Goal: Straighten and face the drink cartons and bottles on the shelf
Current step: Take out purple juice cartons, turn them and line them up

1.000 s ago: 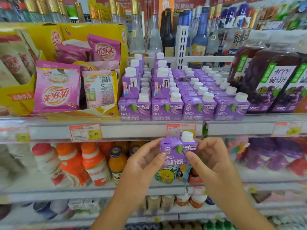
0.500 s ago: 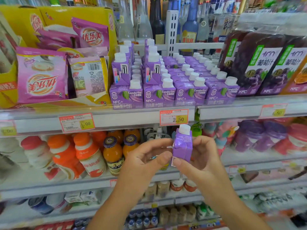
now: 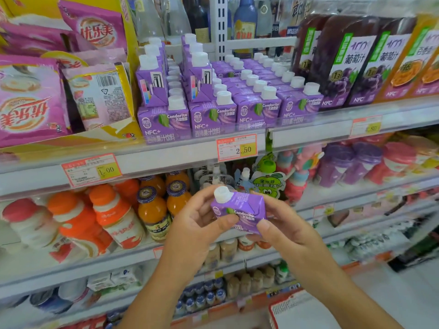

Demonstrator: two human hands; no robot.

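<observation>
A small purple drink carton (image 3: pixel 240 210) with a white cap is tilted to the left in front of the lower shelf. My left hand (image 3: pixel 199 222) pinches its left side and my right hand (image 3: pixel 278 224) pinches its right corner. On the shelf above stand rows of the same purple cartons (image 3: pixel 213 117), labels forward along the front. Two stacked columns of purple cartons (image 3: pixel 152 81) sit turned sideways on the left rows.
Pink snack bags (image 3: pixel 31 98) in a yellow box fill the upper left. Dark grape juice bottles (image 3: pixel 344 65) stand at the upper right. Orange bottles (image 3: pixel 152 210) sit on the lower shelf. The shelf rail (image 3: pixel 166 157) carries price tags.
Both hands turned the carton from edge-on and upright to tilted left with its label facing me. The view has shifted slightly downward.
</observation>
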